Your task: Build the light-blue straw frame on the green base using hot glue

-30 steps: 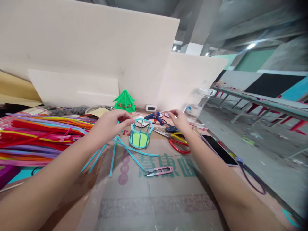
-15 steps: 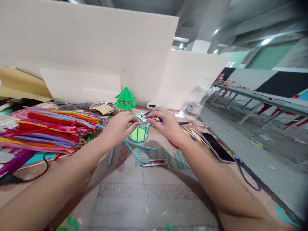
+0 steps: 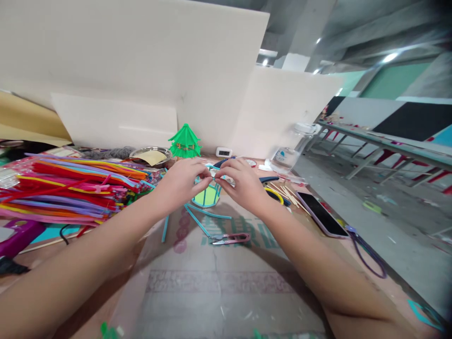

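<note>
A small cage-like frame of light blue sticks with a yellow-green round base (image 3: 206, 196) stands on the cardboard-covered table (image 3: 219, 287). My left hand (image 3: 181, 181) and my right hand (image 3: 240, 183) meet just above it, fingertips pinched together at the frame's top rim. What the fingers pinch is too small to make out. Loose light blue sticks (image 3: 197, 220) lie on the table just in front of the frame.
A pile of coloured pipe cleaners (image 3: 67, 188) fills the left. Pink thread snips (image 3: 229, 238) lie in front of the frame. A green paper pagoda (image 3: 184, 141), metal dish (image 3: 150, 155), phone (image 3: 321, 214), clear jar (image 3: 291, 148) and white boards (image 3: 141, 70) stand behind.
My right hand came in from the right, by the scissors, to meet the left hand over the frame. Both hands now pinch at its top rim.
</note>
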